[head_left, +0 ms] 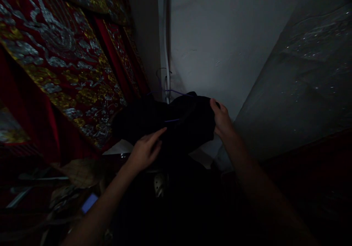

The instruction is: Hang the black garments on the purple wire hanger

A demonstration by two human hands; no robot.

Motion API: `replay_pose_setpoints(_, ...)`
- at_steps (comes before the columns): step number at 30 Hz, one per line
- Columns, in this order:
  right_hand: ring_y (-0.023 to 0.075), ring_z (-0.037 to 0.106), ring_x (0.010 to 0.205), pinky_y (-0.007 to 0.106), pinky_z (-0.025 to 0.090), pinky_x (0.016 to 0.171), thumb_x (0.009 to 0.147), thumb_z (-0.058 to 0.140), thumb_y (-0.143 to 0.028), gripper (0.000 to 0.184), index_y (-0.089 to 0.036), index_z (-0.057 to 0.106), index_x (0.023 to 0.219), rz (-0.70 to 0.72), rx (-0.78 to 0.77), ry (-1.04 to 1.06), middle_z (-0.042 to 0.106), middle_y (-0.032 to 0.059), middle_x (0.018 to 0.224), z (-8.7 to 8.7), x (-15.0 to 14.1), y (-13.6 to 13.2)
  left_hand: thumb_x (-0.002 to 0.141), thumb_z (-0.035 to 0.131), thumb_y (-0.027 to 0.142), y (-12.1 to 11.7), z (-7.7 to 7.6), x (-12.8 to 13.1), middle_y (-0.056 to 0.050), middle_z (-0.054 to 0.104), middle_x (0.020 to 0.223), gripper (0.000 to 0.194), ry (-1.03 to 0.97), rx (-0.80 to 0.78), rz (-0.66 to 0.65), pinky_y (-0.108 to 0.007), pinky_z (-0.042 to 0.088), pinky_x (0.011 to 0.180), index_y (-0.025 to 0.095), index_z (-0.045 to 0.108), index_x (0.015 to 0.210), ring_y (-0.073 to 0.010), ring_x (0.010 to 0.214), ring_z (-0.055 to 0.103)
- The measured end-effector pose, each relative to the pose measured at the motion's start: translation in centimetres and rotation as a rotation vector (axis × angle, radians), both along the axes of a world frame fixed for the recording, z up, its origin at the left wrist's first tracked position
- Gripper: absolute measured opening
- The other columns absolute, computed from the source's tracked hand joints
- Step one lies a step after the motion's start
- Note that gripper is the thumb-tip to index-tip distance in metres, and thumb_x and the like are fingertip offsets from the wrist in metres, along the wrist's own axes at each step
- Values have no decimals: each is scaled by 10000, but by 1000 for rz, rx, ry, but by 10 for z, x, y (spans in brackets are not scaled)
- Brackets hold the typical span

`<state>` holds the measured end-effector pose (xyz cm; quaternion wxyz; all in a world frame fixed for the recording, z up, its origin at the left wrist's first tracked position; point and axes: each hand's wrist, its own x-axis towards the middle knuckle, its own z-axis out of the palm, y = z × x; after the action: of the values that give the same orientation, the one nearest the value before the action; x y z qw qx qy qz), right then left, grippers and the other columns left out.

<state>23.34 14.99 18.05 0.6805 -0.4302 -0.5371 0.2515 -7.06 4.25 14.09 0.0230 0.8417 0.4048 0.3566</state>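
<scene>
A black garment (181, 123) hangs on a thin purple hanger (178, 92) in a dim, narrow space. My left hand (145, 150) reaches up to its lower front, fingers bent and the forefinger stretched toward a purple bar of the hanger (172, 120); it pinches the dark cloth. My right hand (221, 118) is closed on the garment's upper right edge, fingers curled over the fabric. The rest of the garment falls into shadow below my hands.
Red garments with gold and silver embroidery (60, 58) hang along the left. A pale wall (220, 44) with a white cable duct (166, 55) stands behind. A grey glittery fabric (302, 84) hangs on the right. A lit phone screen (89, 203) glows low left.
</scene>
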Motion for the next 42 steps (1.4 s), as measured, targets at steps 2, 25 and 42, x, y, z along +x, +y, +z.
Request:
replay_pose_setpoints(2, 255, 705, 919, 359, 580, 751, 758, 665, -708, 544, -218, 662, 994, 11, -83, 142, 736, 64, 912, -17, 6, -13, 976, 427, 214, 4, -16, 14, -70, 672, 1270, 616, 98, -165, -36, -366, 533, 928, 338, 274, 1559, -224, 1080, 677)
replay_pose_setpoints(25, 164, 566, 650, 265, 428, 625, 956, 454, -529, 387, -222, 502, 725, 392, -401, -287, 559, -2, 667, -160, -123, -146, 855, 626, 217, -52, -149, 68, -33, 733, 912, 253, -788, -394, 274, -296, 554, 794, 211, 615, 1107, -188, 860, 722)
replay_pose_setpoints(42, 96, 425, 373, 228, 299, 415, 752, 606, -673, 501, -181, 616, 658, 493, -618, 30, 513, -26, 430, -123, -101, -129, 840, 635, 201, -52, -150, 75, 4, 643, 720, 124, -747, -348, 247, -248, 464, 677, 193, 663, 720, -153, 703, 624)
